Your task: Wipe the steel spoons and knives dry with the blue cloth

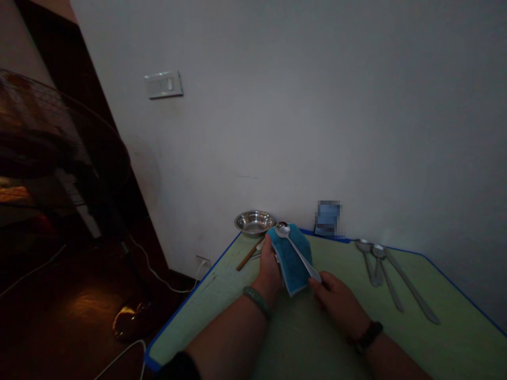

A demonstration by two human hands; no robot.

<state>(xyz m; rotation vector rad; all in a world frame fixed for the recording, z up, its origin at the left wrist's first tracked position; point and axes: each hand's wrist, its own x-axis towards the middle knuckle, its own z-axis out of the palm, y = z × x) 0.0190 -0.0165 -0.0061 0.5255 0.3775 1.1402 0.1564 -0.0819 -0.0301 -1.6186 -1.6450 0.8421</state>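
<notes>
A blue cloth [297, 264] lies over my left hand [270, 266], which is closed around its left edge from below. Across the cloth rests a metal spoon [298, 252], its bowl at the upper left. My right hand [336, 298] pinches the end of the spoon's handle at the lower right. Just behind the cloth stands a shiny metal bowl [254, 222]. Near my left wrist, a brown wooden-handled utensil [249, 255] lies on the table, its far end partly hidden by my hand.
Several metal spoons and long-handled utensils [410, 285] lie on the right of the green table [455, 295], which has a blue edge. A blurred-out upright device [328, 218] leans on the wall. A standing fan [75, 179] and white cables [158, 279] are at left.
</notes>
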